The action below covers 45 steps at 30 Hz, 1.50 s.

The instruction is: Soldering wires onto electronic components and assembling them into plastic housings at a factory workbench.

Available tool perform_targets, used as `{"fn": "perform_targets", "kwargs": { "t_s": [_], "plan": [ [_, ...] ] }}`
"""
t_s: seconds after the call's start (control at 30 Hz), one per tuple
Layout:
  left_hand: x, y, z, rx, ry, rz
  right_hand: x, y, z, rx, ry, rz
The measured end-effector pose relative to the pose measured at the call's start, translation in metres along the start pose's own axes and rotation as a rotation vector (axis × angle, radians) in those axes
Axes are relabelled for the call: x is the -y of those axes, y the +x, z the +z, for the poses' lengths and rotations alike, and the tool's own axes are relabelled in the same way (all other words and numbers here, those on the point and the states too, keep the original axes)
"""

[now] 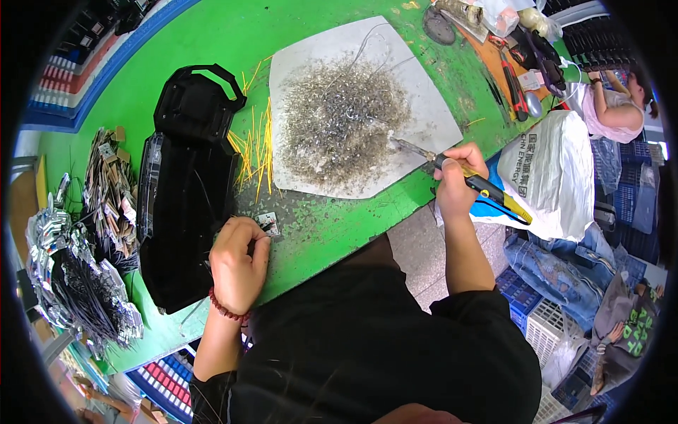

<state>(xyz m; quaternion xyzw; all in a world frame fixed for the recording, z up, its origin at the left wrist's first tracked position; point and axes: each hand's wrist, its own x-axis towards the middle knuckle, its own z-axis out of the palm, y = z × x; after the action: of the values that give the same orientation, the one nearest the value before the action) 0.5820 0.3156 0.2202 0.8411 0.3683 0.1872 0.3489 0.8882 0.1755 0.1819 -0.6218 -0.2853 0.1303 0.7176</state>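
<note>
My right hand is closed around a yellow-and-black soldering iron. Its metal tip points left, over a white sheet covered with a wide patch of grey-brown crumbs and silvery bits. Thin silvery wire lies curled at the sheet's far end. My left hand, with a red bead bracelet at the wrist, rests curled by the right edge of a long black plastic housing. Whatever its fingers may pinch is hidden. Just beyond them is a small pale circuit board.
Yellow wires lie between housing and sheet on the green bench. Bundled parts with black leads and stacked small boards crowd the left. Red-handled pliers and a white sack are right; another person sits beyond.
</note>
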Motion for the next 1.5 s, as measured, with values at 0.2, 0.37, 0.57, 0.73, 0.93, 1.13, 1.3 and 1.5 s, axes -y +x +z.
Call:
{"fn": "perform_targets", "kwargs": {
  "t_s": [0.2, 0.37, 0.57, 0.73, 0.93, 1.13, 1.3, 1.5],
  "plan": [
    [0.003, -0.005, -0.004, -0.029, 0.025, 0.016, -0.001, -0.004, 0.007, 0.008, -0.006, 0.002],
    [0.011, -0.003, 0.0, -0.037, 0.02, 0.031, 0.013, -0.028, 0.04, 0.227, 0.068, 0.05],
    [0.013, -0.003, 0.004, -0.062, 0.067, 0.055, 0.006, -0.08, 0.069, 0.566, 0.101, 0.103],
    [0.013, -0.008, 0.003, -0.092, 0.119, 0.056, 0.01, -0.091, 0.079, 0.647, 0.041, 0.114],
    [0.01, -0.005, 0.003, -0.089, 0.172, 0.054, 0.007, -0.092, 0.08, 0.629, 0.034, 0.072],
    [0.011, -0.004, 0.005, -0.1, 0.17, 0.051, 0.006, -0.092, 0.083, 0.618, 0.079, 0.074],
    [0.012, -0.004, 0.006, -0.105, 0.168, 0.064, 0.006, -0.091, 0.084, 0.637, 0.032, 0.062],
    [0.012, -0.003, 0.005, -0.099, 0.174, 0.06, 0.007, -0.091, 0.084, 0.668, -0.025, 0.069]
  ]
}}
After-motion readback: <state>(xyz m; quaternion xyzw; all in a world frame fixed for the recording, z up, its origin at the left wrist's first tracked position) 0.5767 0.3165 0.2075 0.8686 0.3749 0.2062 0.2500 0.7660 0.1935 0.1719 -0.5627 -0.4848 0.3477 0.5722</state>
